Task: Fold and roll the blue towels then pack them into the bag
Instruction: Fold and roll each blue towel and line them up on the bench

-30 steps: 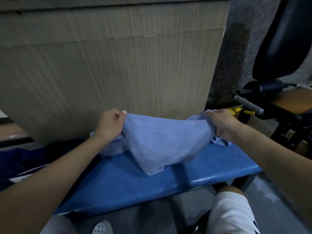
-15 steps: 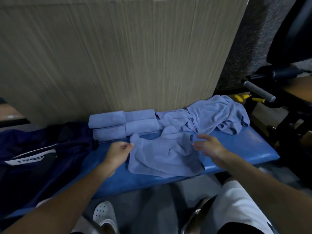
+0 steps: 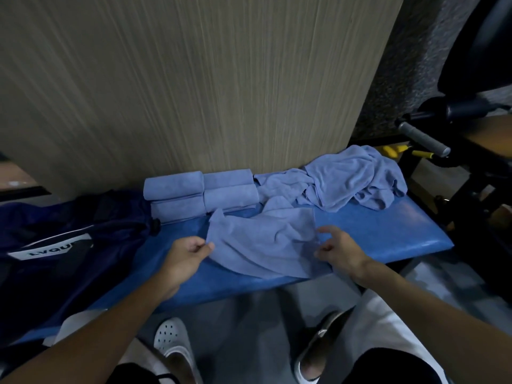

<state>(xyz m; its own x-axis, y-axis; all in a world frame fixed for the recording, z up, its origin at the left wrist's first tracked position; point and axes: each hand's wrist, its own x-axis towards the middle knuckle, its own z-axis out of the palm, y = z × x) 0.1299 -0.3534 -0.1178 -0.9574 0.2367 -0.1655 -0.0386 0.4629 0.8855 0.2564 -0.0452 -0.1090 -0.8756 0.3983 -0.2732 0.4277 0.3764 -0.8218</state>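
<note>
Lowered from mid-air a second ago, the blue towel now lies rumpled on the blue tabletop, its long axis running left to right. The left grip pinches its left edge; the right grip curls loosely at its right edge, and I cannot tell whether it holds. Rolled towels sit just behind

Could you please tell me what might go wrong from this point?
The towel is creased, so a fold now may come out uneven. Its near edge reaches the front of the bench, so it might slide off. Its far corner lies close by the rolled towels; a tug by the left hand could shift them.
</note>
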